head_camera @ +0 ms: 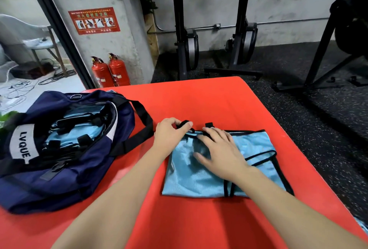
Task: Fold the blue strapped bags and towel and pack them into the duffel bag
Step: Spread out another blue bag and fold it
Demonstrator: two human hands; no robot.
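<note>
Head view: my left grip (171, 132) is pinching the floppy blue bag's (199, 177) strap (185, 123); my right grip (218, 149), fingers spread, is pressing it flat.

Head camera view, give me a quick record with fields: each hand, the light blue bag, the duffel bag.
left hand: pinches a black strap at the light blue bag's top edge
right hand: flat, fingers spread, pressing the bag
light blue bag: lies flat on the red table
duffel bag: open, left of the hands, blue strapped items inside
</note>
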